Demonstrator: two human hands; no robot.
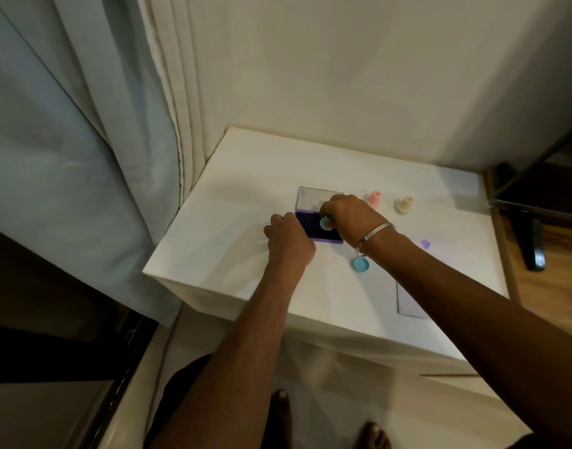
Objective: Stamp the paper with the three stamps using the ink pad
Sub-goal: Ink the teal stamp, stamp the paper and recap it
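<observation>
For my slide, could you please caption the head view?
Right hand presses teal stamp into ink pad.

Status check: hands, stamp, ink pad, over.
Right hand presses teal stamp onto open purple ink pad. Left hand steadies pad. Nothing blocking.

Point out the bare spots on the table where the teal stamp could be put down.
Free: the table's far-left stretch between the curtain and the ink pad; also the near-left corner below the left hand. Crowded: the right side, with the pink stamp, cream stamp, teal cap and paper.
</observation>
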